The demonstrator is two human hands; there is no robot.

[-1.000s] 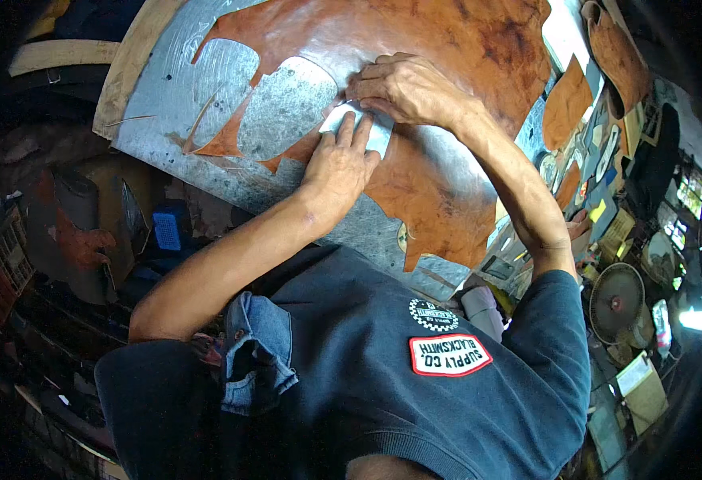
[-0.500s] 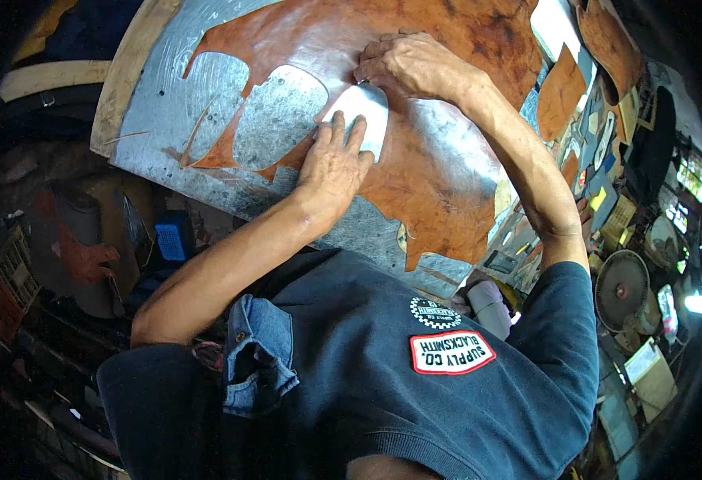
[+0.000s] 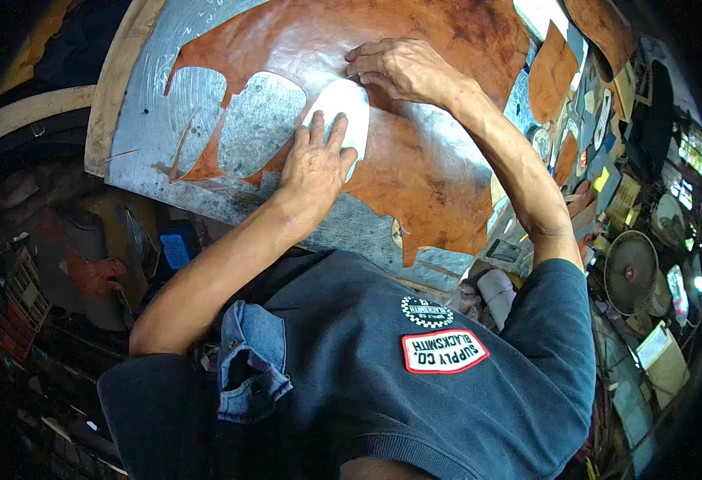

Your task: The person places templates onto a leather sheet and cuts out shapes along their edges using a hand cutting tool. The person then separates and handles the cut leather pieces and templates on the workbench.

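My left hand [image 3: 314, 160] presses down with spread fingers on a smooth white template [image 3: 343, 102], rounded at its top. Under the template lies a large brown leather hide [image 3: 423, 180] with a glossy, mottled surface. Just beyond the template's rounded end, my right hand [image 3: 405, 70] is bent over the leather, thumb and fingers drawn together. A tiny bit of something shows at its fingertips, but its kind is hidden. Left of the template, the hide has large rounded cut-outs with thin strips of leather between them.
A scratched grey metal sheet [image 3: 143, 120] lies beneath the hide, edged by a wooden board [image 3: 119, 88]. Cut leather pieces [image 3: 553, 76] rest at the far right. Beyond them stand cluttered tools and a round fan [image 3: 630, 274]. A blue basket [image 3: 175, 250] sits below left.
The whole view has shifted, moving the hide and template leftward in the picture. My left hand stays on the template. My right fingers look straighter than before, still by its rounded end.
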